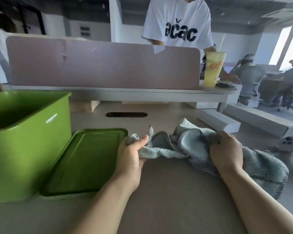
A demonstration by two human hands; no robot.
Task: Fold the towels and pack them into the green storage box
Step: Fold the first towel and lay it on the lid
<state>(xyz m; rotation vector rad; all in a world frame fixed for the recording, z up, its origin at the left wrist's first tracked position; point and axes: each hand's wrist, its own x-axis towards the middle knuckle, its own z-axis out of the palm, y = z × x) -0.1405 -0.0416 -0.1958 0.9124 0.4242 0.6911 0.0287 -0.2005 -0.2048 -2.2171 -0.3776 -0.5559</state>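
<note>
A crumpled blue-grey towel (260, 168) is held low over the desk (176, 205) by both hands. One corner is pinched between thumb and fingers of the left hand (134, 154), and a bunched fold is gripped by the right hand (227, 149). A green lid (85, 161) is laid flat just left, beside the open green storage box (29, 137). Farther back, a pink partition (105, 65) and a yellow cup (212, 68) are seen.
</note>
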